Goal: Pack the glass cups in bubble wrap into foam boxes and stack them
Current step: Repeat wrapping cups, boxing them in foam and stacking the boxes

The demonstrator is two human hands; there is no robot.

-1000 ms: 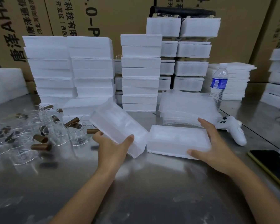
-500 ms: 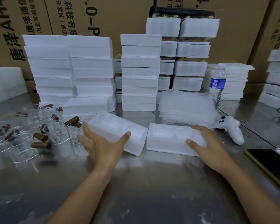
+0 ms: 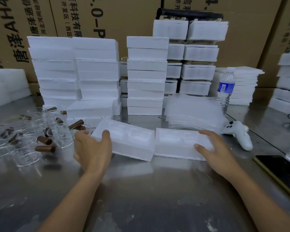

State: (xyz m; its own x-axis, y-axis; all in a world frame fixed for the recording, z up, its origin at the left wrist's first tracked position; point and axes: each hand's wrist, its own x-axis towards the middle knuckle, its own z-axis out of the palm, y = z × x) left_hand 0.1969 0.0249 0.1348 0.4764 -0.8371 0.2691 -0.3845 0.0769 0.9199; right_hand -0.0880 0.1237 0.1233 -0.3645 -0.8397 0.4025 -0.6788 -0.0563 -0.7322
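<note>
Two open white foam box halves lie side by side on the steel table, cavities up. My left hand (image 3: 92,148) grips the near left corner of the left half (image 3: 132,141), which sits slightly skewed. My right hand (image 3: 211,146) rests on the right end of the right half (image 3: 174,143), fingers spread over its rim. Several glass cups (image 3: 32,139) with brown wooden handles stand at the left. A pile of bubble wrap sheets (image 3: 192,113) lies behind the right half.
Tall stacks of foam boxes (image 3: 146,76) line the back in front of cardboard cartons. A water bottle (image 3: 225,87) and a white controller (image 3: 239,133) sit at the right, with a dark phone (image 3: 279,169) near the right table edge.
The left half, held tilted a second ago, now lies flat on the table beside the right half. My left hand let go briefly and holds its corner again.
</note>
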